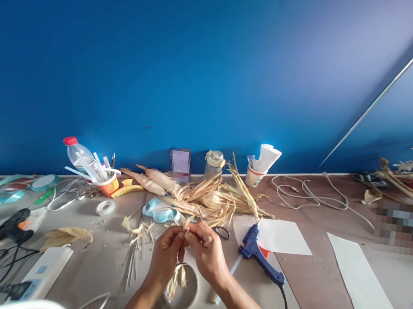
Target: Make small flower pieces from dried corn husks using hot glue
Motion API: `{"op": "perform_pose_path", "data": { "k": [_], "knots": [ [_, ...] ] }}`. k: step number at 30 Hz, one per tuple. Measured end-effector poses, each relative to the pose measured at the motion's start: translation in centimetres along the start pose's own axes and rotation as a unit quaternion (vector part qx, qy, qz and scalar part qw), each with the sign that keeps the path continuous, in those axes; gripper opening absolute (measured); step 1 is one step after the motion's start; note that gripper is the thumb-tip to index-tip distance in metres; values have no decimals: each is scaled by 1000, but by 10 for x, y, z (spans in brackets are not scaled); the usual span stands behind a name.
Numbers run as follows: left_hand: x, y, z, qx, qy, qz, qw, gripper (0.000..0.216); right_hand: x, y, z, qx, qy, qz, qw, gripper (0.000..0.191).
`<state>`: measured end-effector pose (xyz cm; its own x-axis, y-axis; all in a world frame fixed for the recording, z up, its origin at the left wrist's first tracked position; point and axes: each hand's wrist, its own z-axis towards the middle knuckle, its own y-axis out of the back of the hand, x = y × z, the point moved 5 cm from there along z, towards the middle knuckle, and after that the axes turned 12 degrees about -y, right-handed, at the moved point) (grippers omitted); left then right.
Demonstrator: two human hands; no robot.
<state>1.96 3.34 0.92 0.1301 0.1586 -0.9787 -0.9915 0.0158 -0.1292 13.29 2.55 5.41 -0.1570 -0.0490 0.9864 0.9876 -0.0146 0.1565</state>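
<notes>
My left hand (168,250) and my right hand (209,253) meet at the middle of the table, fingertips pinched together. Between them is a small piece of dried corn husk (187,221), its pale tip standing up above the fingers. Just below my hands lies a round ring (196,291) with strips of husk (175,283) inside it. A large pile of dried corn husks (208,198) sits right beyond my fingers. Dark scissor handles (222,232) show beside my right hand, and a blue glue gun (255,247) lies farther right.
White paper (290,237) lies under the glue gun. Thin wires (131,266), a tape roll (105,207) and a cup of glue sticks (109,186) are left. Black cables and a power strip (49,268) occupy the near left. A blue partition (164,68) stands behind.
</notes>
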Motion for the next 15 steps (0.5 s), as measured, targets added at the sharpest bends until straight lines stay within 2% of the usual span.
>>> {"op": "perform_pose_path", "data": {
  "k": [5,10,15],
  "knots": [
    [1,0,1,-6,-4,-4,1000,19,-10,-5,2,8,-45,110,993,3],
    [0,0,0,-14,-18,-8,1000,19,-22,-15,3,52,-100,246,963,18],
    [0,1,-1,-29,-13,-18,999,18,-25,-20,0,41,-80,249,964,15]
  ]
}}
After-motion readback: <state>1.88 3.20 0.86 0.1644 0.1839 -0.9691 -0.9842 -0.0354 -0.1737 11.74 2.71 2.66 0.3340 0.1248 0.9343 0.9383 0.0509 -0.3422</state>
